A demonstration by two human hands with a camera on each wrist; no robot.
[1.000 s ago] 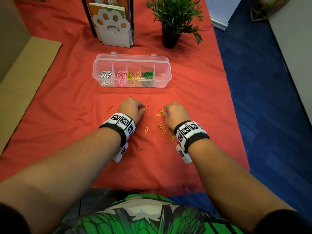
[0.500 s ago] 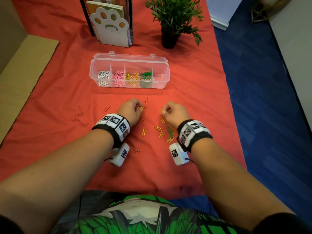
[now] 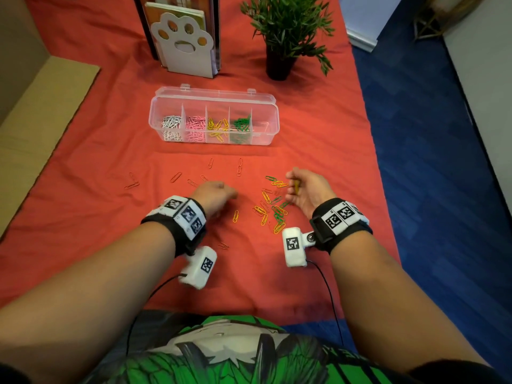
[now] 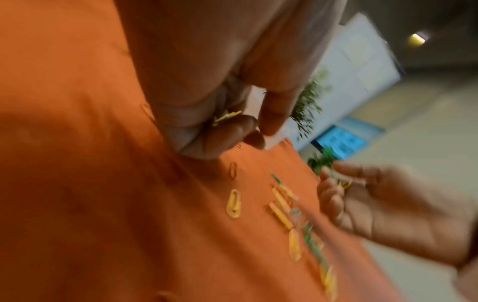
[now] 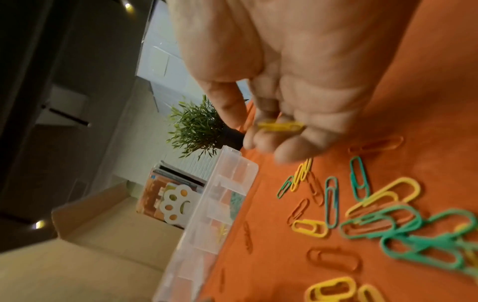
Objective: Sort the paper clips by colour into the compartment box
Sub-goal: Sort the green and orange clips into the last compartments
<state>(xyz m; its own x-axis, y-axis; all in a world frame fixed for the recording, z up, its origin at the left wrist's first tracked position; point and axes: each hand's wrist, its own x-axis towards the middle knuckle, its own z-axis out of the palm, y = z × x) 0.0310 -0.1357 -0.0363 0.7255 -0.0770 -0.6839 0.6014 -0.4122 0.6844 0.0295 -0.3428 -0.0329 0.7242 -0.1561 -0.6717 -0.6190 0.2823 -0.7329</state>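
Observation:
The clear compartment box [image 3: 266, 133] holds white, pink, yellow and green clips in separate compartments; its right end compartment looks bare. Loose yellow and green paper clips [image 3: 273, 210] lie in a heap between my hands, and orange clips [image 3: 239, 167] are scattered nearer the box. My left hand [image 3: 230, 194] rests curled on the cloth left of the heap, with yellow clips [image 4: 226, 117] tucked in its fingers. My right hand [image 3: 292, 187] hovers right of the heap, palm turned inward, and grips a yellow clip [image 5: 280, 125] in its curled fingers.
A potted plant [image 3: 282, 37] and a paw-shaped book stand [image 3: 185, 48] stand behind the box. A cardboard box [image 3: 33, 106] sits at the left. The red cloth's right edge [image 3: 379, 173] drops to blue floor.
My right hand has lifted off the cloth and rolled its palm inward, with a yellow clip in its fingers. The left hand has stayed curled in nearly the same place.

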